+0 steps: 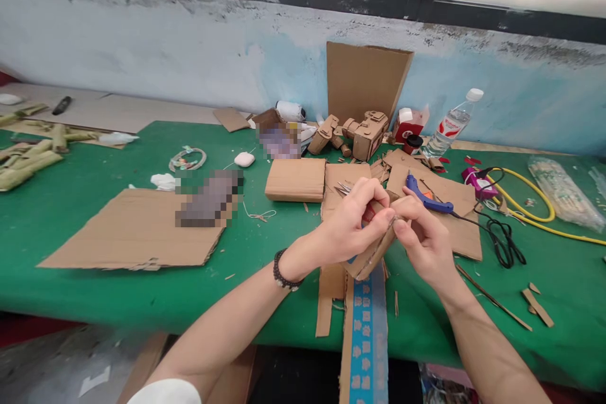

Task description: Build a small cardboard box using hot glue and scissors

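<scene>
Both hands are pinching one small cardboard piece (374,252) just above the table edge: the left hand (353,224) is curling over its top with fingers closed tight, the right hand (423,237) is nipping its end between thumb and forefinger. Just below the grip a blue-printed strip (367,328) is overhanging the edge; squeezing harder risks creasing the piece. Just beyond the right hand a glue gun (426,197) is lying on cardboard, its cord trailing close enough to snag a wrist.

Head view — looking down, near, over table (142,290).
</scene>
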Available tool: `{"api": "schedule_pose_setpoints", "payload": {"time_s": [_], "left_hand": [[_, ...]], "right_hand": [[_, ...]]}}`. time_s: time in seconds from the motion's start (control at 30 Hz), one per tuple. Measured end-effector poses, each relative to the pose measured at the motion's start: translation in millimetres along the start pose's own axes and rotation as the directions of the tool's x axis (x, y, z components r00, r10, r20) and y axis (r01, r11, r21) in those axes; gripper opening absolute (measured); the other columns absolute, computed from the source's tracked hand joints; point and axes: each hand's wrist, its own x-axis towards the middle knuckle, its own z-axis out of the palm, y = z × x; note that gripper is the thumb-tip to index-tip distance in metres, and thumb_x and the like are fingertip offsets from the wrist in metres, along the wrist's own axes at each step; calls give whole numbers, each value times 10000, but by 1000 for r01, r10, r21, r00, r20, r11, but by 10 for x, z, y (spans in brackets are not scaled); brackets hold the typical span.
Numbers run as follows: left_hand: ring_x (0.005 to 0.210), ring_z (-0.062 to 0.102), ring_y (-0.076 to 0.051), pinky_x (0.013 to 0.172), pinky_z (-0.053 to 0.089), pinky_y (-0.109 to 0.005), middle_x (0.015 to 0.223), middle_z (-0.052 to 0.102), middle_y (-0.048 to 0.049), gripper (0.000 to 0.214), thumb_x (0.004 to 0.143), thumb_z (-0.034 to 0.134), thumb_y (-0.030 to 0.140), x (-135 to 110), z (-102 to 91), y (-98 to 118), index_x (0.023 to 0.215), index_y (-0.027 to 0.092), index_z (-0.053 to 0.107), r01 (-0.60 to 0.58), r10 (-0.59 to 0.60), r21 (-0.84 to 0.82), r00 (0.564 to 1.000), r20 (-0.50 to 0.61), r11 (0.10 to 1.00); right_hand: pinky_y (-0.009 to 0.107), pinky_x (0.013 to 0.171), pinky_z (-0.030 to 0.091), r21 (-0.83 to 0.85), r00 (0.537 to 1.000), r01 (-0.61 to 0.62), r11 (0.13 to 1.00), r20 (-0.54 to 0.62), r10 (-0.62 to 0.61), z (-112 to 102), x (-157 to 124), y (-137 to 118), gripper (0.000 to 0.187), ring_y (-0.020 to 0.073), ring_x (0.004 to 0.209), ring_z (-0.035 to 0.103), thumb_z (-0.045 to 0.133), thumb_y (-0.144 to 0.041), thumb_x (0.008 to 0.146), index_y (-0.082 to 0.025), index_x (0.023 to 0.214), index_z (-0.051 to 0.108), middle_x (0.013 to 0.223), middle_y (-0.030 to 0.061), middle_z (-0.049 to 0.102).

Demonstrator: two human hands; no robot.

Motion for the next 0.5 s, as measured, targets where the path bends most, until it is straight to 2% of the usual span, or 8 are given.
{"api": "schedule_pose_setpoints", "payload": {"time_s": [0.27, 0.5], "left_hand": [[876, 483, -188, 816, 487, -348, 1011, 509, -21, 229, 1170, 570, 407, -10, -7, -31, 1027, 244, 498, -10, 11, -13, 1000, 20, 1000], [873, 509, -193, 803, 495, -355, 1006, 533, -29, 333, 1180, 532, 541, 6, -11, -44, 1044, 237, 532, -16, 16, -12, 1000, 4, 1000]], "right_hand": [[510, 1365, 361, -23, 1000, -7, 1000, 11, 8, -3, -9, 17, 203, 204, 913, 698, 634, -425, 1159, -299, 1028, 722, 914, -28, 700], [517, 1371, 380, -40, 1000, -14, 999, -5, 14, 11, 6, 14, 205, 201, 923, 731, 648, -412, 1155, -296, 1011, 737, 933, -31, 743]]}}
